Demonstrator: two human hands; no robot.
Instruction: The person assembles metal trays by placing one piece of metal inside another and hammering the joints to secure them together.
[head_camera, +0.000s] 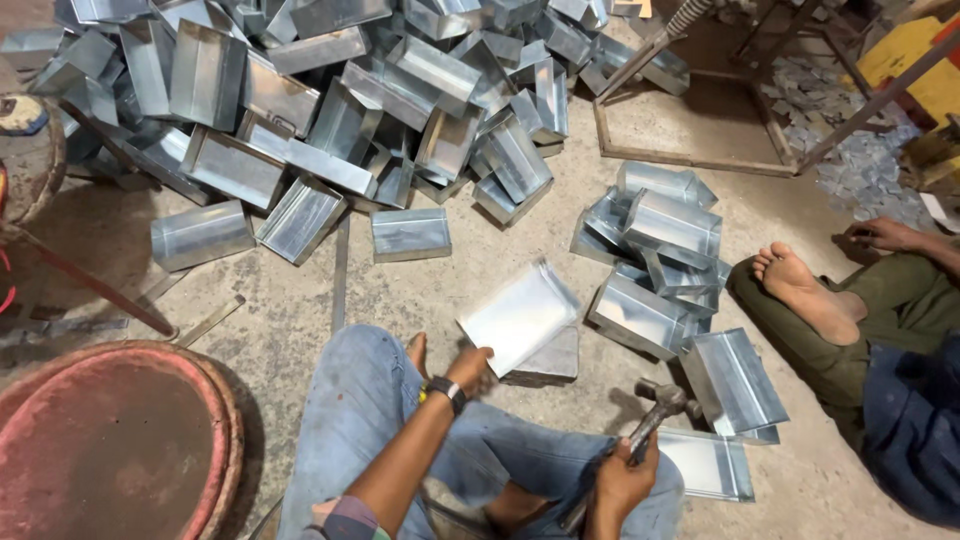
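Sheet-metal tray sat tilted on a metal block at 6 o'clock, left hand pinching its edge, right hand wrapped around the hammer. Best bet looked like seating the seam flat first and tapping lightly.

- I sit on the bare concrete floor of a sheet-metal workshop.
- A big heap of folded metal trays fills the floor's far edge; a smaller stack lies to my right.
- Metal offcuts litter the far right corner.
- My hammer and a co-worker's bare foot show it is handwork.
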